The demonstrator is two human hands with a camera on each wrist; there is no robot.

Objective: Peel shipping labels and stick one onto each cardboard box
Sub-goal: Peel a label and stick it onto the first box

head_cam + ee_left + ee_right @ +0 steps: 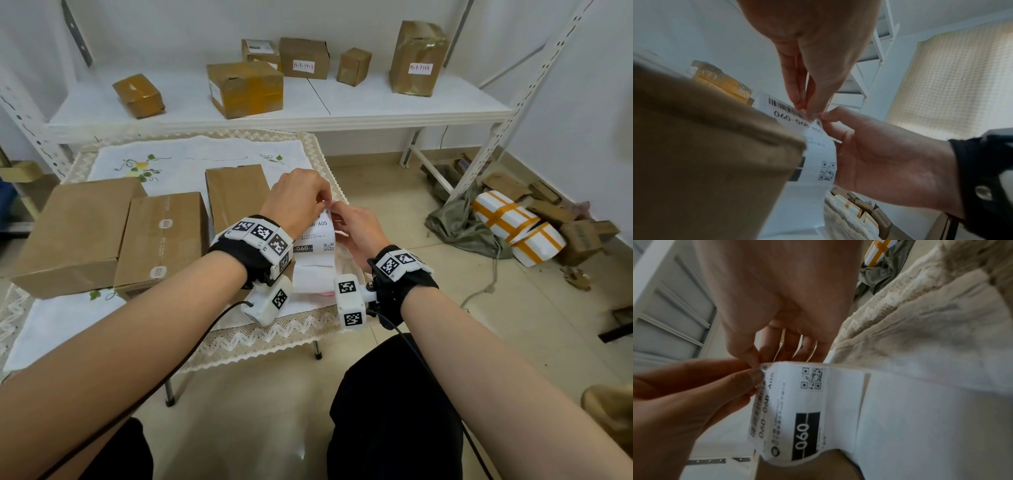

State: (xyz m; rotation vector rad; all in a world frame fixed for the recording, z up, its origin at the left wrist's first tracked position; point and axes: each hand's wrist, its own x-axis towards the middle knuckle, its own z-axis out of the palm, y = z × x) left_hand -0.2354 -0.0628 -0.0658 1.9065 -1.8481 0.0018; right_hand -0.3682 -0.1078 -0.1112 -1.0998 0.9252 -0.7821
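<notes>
Here, a person's left hand (298,198) and right hand (356,229) met at the top corner of a shipping label (317,236), each pinching the paper between thumb and fingertips, above the near right part of a small table (260,337) spread with a lace-edged cloth (191,157). The strip of labels (910,418) hung down from the hands. Three cardboard boxes (161,236) stood on the cloth just to the left, and more boxes (245,87) sat on a white shelf (376,99) behind
</notes>
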